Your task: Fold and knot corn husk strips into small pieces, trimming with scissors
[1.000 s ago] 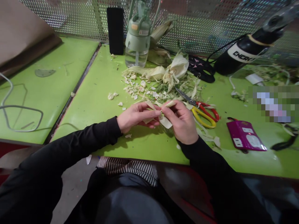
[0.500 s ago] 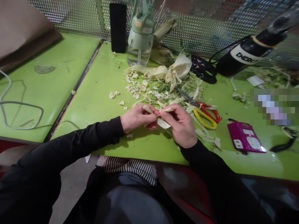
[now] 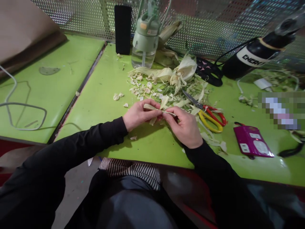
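Note:
Above the near edge of the green table, my left hand [image 3: 143, 114] and my right hand [image 3: 184, 125] meet fingertip to fingertip. Between them they pinch pale strips of corn husk [image 3: 164, 102], some ends sticking up and out to the sides. My fingers partly hide how the strips are joined. Beyond my hands lies a heap of cut husk scraps [image 3: 143, 90] and thin shreds, with larger husks [image 3: 187, 68] at its back. Scissors [image 3: 207, 113] with one red and one yellow handle rest by my right hand, blades on the scraps.
A black phone [image 3: 123, 30] leans upright beside a green water bottle [image 3: 145, 41] at the mesh screen. To the right are a black bottle [image 3: 256, 55] and a purple pouch [image 3: 253, 141]. A white cable [image 3: 23, 105] and brown paper [image 3: 28, 35] lie left.
The husk strips have been turned between my fingertips; one end now points upward and the wide flap below is gone from view. The whole view has shifted slightly.

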